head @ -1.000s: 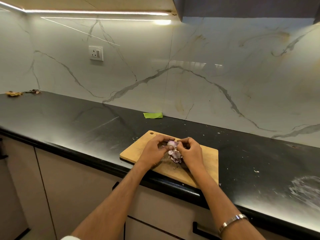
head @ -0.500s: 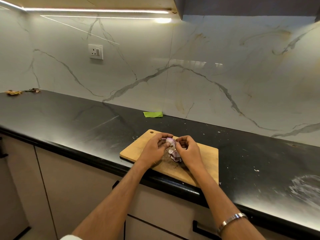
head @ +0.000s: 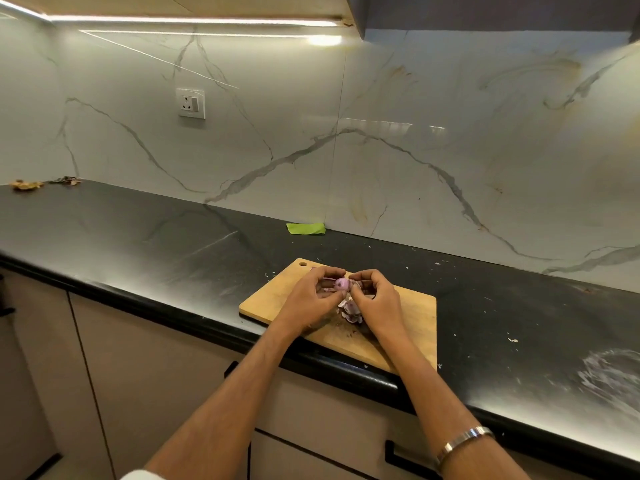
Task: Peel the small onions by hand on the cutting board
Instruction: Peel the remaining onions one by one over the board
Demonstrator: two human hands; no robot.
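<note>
Midway through peeling, by the look of it: one small onion (head: 341, 284), pale pink and seemingly mostly bare, held just above the far part of the cutting board (head: 412, 313). Left hand (head: 313, 296) curled round it from the left, fingertips pinching; right hand (head: 375, 301) pinching at its right side, probably on a shred of skin, though too small to tell. Heap of purple peels (head: 351, 310) on the board below the hands, suggesting several layers or onions already done. No unpeeled onions visible, so the remaining count cannot be told. Around: black countertop (head: 173, 244), green scrap (head: 306, 228) by the wall, dry scraps (head: 26, 184) at the far left, wall socket (head: 191, 103). Nothing obstructing the board.
</note>
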